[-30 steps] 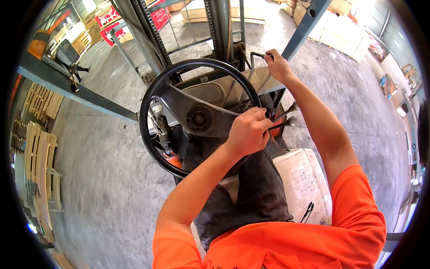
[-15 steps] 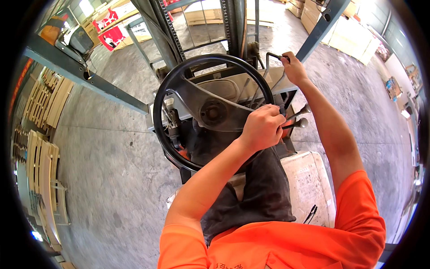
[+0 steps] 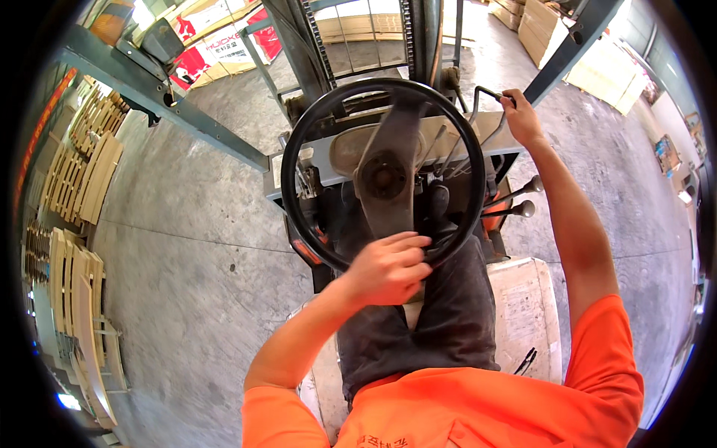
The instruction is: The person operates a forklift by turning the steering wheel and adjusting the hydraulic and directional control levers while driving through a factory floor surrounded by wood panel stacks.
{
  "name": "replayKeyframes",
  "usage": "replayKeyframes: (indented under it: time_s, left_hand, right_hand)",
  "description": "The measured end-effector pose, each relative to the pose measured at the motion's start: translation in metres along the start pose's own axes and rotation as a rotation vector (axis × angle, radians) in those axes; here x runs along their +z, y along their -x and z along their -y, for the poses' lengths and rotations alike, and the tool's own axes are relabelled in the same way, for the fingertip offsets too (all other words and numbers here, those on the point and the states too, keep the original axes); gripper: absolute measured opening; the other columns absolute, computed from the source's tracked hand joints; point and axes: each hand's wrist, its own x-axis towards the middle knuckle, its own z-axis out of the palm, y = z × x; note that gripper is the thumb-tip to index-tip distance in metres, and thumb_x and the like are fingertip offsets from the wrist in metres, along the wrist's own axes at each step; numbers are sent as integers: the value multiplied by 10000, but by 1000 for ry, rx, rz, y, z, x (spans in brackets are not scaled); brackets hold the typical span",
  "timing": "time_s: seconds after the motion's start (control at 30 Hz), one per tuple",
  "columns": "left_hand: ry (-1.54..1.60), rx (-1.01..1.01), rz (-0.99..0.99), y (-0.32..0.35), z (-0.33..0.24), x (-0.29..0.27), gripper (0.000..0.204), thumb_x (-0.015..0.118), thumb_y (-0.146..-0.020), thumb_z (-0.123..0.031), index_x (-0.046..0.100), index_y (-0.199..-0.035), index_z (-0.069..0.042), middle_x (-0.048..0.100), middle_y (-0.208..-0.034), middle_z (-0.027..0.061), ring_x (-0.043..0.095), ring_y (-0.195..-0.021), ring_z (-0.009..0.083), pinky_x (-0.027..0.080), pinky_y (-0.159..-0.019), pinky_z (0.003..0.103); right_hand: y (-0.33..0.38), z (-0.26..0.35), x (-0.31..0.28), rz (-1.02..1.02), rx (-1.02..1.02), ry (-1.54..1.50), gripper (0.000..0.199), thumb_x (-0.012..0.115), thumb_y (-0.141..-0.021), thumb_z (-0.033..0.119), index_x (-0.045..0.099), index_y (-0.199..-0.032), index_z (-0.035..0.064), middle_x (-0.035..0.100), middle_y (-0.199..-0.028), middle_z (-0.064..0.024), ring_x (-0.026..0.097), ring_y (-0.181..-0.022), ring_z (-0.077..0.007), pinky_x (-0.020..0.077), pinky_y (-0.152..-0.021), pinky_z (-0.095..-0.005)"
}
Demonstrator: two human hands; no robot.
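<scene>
A black steering wheel [image 3: 385, 176] stands before me, its broad spoke running nearly straight up and down. My left hand [image 3: 394, 267] lies on the lower rim, fingers curled over it and slightly smeared by motion. Out to the right, my right hand [image 3: 522, 118] is closed round the end of a bent metal lever [image 3: 476, 103] beyond the wheel. Thinner levers [image 3: 448, 153] rise from the front panel, seen through the wheel. Beside the rim on the right are two black-knobbed levers [image 3: 523, 208]. My dark shoe [image 3: 439, 201] shows under the wheel.
A forklift mast [image 3: 358, 45] with chains rises ahead, between slanted grey frame posts [image 3: 187, 123]. Stacked timber [image 3: 78, 187] lines the left; wrapped board stacks [image 3: 609, 75] stand far right. A black pen-like object [image 3: 526, 362] lies on the pale cover by my right side.
The steering wheel has turned clockwise. My left hand has swung with it from the right side of the rim to the bottom. My right hand stays on the bent lever.
</scene>
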Motion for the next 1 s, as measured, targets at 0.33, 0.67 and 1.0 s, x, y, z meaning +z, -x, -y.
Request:
replayKeyframes:
  time_s: [0.33, 0.67, 1.0]
  left_hand:
    - [-341, -317, -361, 15, 153, -110, 117, 607, -680, 59, 630, -787, 17, 630, -802, 157, 675, -919, 336, 533, -781, 376]
    - [-153, -232, -267, -6, 168, -83, 115, 619, -590, 32, 610, -673, -47, 629, -713, 100, 692, -808, 295, 547, -665, 351]
    - [-459, -151, -205, -242, 267, 17, 104, 646, -600, -169, 658, -631, -71, 628, -743, 139, 628, -685, 259, 507, -623, 368]
  right_hand:
    - [-51, -5, 23, -4, -3, -22, 300, 560, -943, 286, 599, -1134, 59, 660, -963, -199, 630, -921, -316, 470, -831, -361]
    - [-120, -15, 25, -34, 2, 29, 341, 557, -951, 309, 603, -1142, 30, 667, -988, -169, 624, -931, -246, 463, -851, -330]
    - [-164, 3, 58, -16, 23, 38, 347, 533, -965, 306, 583, -1172, 32, 666, -1058, -172, 620, -991, -261, 454, -886, -330]
